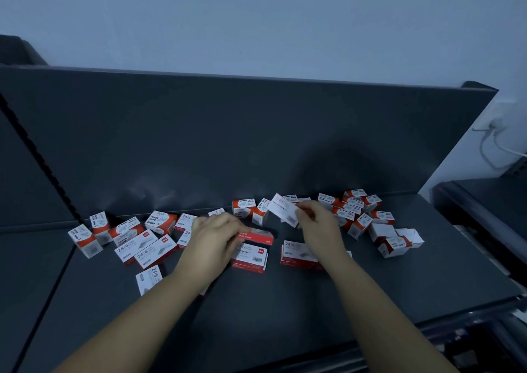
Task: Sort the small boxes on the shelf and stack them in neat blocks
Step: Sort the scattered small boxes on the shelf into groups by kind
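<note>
Red box [256, 235] in left hand [215, 234]; white box [282, 209] in right hand [318, 223]; one each

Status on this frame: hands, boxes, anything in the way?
Left hand grips red-edged box above a flat box. Right hand pinches white box, lifted. Unsorted boxes scattered both sides.

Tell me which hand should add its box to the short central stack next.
Left, probably. The left hand holds its red-edged box low, right over the short stack, nearly aligned with it. The right hand pinches its white box higher, tilted, and farther back.
</note>
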Tool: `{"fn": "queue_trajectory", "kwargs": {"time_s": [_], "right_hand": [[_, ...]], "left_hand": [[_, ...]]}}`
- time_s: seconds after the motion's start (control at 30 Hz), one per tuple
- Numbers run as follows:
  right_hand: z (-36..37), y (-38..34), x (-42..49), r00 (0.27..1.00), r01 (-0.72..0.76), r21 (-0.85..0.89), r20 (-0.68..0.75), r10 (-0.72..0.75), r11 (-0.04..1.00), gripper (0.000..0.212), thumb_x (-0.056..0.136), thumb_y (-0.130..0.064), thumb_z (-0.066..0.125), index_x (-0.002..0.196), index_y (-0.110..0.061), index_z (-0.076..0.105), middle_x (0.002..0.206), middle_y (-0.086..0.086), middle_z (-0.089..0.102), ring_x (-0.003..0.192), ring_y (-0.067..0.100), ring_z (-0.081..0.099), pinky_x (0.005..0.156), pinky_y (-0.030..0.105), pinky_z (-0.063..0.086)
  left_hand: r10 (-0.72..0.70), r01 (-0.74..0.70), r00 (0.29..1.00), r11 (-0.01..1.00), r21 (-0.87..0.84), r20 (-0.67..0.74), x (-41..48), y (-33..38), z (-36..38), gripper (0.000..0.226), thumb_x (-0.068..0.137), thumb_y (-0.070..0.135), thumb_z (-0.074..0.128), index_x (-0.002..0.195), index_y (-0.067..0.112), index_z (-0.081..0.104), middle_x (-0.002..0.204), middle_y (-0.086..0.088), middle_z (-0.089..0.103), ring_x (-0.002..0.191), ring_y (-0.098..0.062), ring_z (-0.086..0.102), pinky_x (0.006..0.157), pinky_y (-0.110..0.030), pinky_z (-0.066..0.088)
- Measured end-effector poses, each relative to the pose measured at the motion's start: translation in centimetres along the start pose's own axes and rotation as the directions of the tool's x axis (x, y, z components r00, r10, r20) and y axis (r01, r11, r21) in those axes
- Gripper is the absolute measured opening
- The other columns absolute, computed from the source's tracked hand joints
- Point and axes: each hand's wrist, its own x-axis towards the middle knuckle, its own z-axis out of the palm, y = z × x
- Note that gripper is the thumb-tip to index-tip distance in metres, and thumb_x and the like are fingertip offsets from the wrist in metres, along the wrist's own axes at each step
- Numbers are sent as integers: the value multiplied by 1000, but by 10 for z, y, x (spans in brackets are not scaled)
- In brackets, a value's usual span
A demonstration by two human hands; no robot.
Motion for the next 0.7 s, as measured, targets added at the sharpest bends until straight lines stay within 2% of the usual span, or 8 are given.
{"fn": "queue_trajectory", "kwargs": {"time_s": [0.07, 0.17, 0.27, 0.33, 0.4, 0.47, 0.57, 0.7], "right_hand": [[-9, -5, -6, 997, -69, 210, 34, 63, 975, 17, 100, -18, 52, 104, -22, 68, 107, -8, 66, 105, 11, 61, 84, 22, 49], [-13, -11, -15, 960, -275, 468, 189, 209, 840, 18, 100, -12, 52, 97, -16, 69, 109, 2, 69, 103, 19, 66, 93, 39, 56], [-11, -15, -26, 895, -437, 563, 353, 274, 702, 16, 100, -11, 52, 109, -6, 64, 111, 14, 68, 97, 25, 70, 78, 36, 60], [-10, -16, -33, 871, -484, 626, 411, 269, 612, 19, 99, -12, 54, 114, -4, 62, 112, 17, 68, 93, 25, 72, 68, 34, 60], [-11, -16, -37, 866, -493, 653, 427, 259, 575, 19, 97, -13, 57, 112, -3, 64, 110, 18, 69, 92, 25, 72, 65, 32, 60], [-12, -13, -40, 868, -489, 648, 424, 256, 584, 17, 96, -14, 59, 107, -2, 66, 104, 16, 71, 89, 23, 73, 67, 32, 61], [-11, -8, -45, 876, -474, 640, 413, 249, 605, 18, 96, -14, 60, 105, -1, 67, 103, 17, 71, 89, 23, 73, 70, 33, 61], [-12, -1, -49, 901, -428, 662, 367, 231, 616, 19, 95, -14, 60, 106, -1, 68, 105, 18, 70, 90, 23, 72, 74, 37, 61]], "left_hand": [[62, -61, 998, 998, 33, -25, -3, -1, 4, 31, 77, 10, 79, 98, 31, 69, 98, 16, 64, 93, -6, 56, 83, -27, 28], [156, -149, 980, 987, 64, -123, -4, 3, 8, 18, 82, 22, 68, 99, 27, 72, 98, 13, 66, 94, -7, 55, 86, -29, 31], [211, -201, 950, 977, 65, -229, -5, 10, 11, 18, 87, 28, 59, 97, 25, 74, 97, 12, 67, 91, -6, 56, 86, -32, 34], [236, -229, 937, 972, 58, -256, -6, 14, 13, 16, 88, 27, 60, 96, 25, 74, 98, 11, 67, 91, -7, 57, 87, -32, 34], [211, -215, 947, 977, 14, -242, -8, 16, 15, 13, 88, 25, 63, 96, 25, 74, 103, 12, 63, 93, -8, 57, 89, -29, 35], [103, -123, 978, 987, -101, -182, -11, 19, 13, 14, 84, 18, 72, 95, 26, 74, 110, 15, 54, 99, -8, 56, 89, -22, 41], [-129, 102, 991, 918, -384, -44, -10, 30, 5, 41, 74, 4, 81, 100, 32, 66, 118, 18, 48, 110, -2, 55, 90, -13, 46], [-312, 396, 916, 600, -695, 253, -5, 36, -4, 71, 73, -3, 80, 127, 33, 51, 127, 14, 54, 101, -15, 65, 82, -31, 56]]}}
